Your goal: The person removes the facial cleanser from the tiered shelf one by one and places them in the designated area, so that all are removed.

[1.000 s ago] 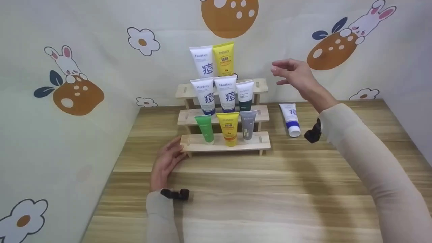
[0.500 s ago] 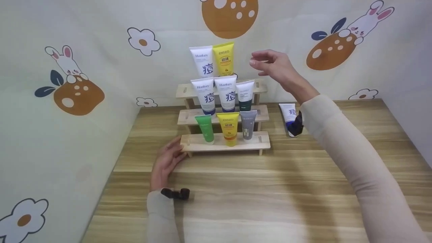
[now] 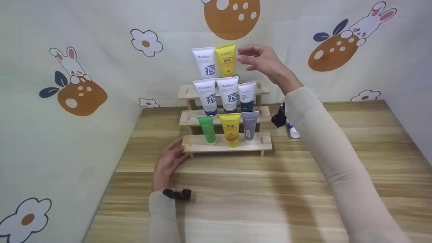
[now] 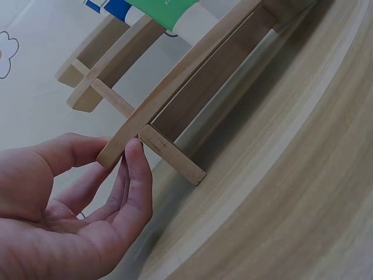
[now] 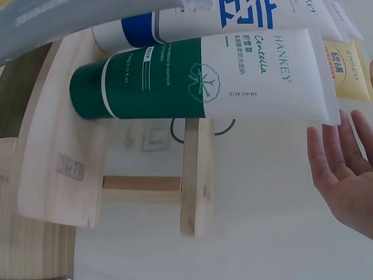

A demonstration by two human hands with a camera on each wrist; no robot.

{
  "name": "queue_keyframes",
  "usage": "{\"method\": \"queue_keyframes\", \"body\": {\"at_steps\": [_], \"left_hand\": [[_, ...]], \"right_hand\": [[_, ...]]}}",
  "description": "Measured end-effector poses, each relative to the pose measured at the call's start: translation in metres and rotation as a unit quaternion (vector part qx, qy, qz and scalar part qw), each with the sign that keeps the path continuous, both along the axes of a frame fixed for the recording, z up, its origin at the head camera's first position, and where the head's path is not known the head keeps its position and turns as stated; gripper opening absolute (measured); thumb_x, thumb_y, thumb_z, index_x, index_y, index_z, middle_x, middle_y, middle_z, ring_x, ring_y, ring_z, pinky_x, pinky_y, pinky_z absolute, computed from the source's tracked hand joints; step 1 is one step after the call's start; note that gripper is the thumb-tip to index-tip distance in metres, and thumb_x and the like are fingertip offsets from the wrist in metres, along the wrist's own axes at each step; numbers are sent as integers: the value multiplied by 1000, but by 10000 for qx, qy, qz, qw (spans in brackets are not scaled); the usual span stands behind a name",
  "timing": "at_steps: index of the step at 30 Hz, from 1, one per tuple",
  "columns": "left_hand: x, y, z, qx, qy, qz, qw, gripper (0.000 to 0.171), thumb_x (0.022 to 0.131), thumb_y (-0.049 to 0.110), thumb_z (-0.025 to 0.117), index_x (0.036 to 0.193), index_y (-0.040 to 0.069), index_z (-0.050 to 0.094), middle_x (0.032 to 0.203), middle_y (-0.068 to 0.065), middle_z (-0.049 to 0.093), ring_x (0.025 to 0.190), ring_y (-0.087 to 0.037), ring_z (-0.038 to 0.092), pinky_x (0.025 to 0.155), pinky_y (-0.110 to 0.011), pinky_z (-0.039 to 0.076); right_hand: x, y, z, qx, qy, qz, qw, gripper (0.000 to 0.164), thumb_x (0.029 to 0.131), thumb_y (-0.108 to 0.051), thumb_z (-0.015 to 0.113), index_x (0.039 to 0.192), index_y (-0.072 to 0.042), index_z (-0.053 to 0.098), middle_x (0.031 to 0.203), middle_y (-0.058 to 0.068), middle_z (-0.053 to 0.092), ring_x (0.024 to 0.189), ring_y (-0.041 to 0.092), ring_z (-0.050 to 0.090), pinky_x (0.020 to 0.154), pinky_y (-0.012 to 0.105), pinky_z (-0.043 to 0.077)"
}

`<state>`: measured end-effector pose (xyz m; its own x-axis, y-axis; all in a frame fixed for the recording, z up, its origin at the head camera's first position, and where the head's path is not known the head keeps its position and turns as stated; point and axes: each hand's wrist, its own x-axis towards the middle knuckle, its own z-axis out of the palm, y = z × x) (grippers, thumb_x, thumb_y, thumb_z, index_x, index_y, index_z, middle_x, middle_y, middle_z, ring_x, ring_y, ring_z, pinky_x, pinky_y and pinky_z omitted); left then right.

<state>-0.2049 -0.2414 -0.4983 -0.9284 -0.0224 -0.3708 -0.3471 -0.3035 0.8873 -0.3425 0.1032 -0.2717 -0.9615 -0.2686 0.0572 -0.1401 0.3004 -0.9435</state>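
Note:
A three-tier wooden display rack stands on the table, carrying several squeeze tubes. My left hand grips the left end of its lowest shelf, thumb and fingers pinching the board. Beside the yellow tube on the top tier is my right hand, its fingers loosely bent and holding nothing, fingertips right at the tube's edge. A white tube stands to the left of that yellow one. In the right wrist view, the right hand's fingers reach up past the top of the green-and-white tube.
On the middle tier are two white tubes and the green-and-white one. Green, yellow and grey tubes occupy the lowest. Another white tube lies on the table, partly hidden by the right sleeve. A patterned backdrop rises behind.
My right hand has moved left from beyond the rack's right side to the yellow tube on top, its sleeve now covering much of the lying tube. The left hand has kept its place.

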Motion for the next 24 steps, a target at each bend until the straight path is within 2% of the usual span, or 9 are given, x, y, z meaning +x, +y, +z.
{"method": "queue_keyframes", "body": {"at_steps": [13, 20, 24], "left_hand": [[2, -1, 0, -31, -53, 81, 9999, 52, 101, 3, 51, 151, 10, 42, 156, -10, 43, 112, -15, 60, 91, -26, 58], [2, 0, 1, -70, -120, 88, 9999, 52, 102, 4, 52, 152, 11, 41, 157, -9, 42, 115, -16, 59, 94, -27, 57], [3, 0, 2, -62, -116, 147, 9998, 51, 101, 5, 53, 151, 12, 43, 157, -8, 43, 118, -16, 58, 95, -28, 57]], "right_hand": [[-6, -21, 2, 91, -201, -212, 9995, 49, 91, -37, 73, 136, -22, 61, 138, -2, 61, 123, 15, 56, 109, 35, 49], [-11, -26, -2, -11, -108, -351, 9993, 48, 88, -33, 77, 133, -22, 64, 135, -2, 64, 120, 15, 59, 109, 30, 49], [-12, -28, -4, -57, 85, -450, 9989, 45, 88, -30, 77, 130, -20, 66, 131, -1, 66, 117, 14, 61, 109, 27, 50]]}}
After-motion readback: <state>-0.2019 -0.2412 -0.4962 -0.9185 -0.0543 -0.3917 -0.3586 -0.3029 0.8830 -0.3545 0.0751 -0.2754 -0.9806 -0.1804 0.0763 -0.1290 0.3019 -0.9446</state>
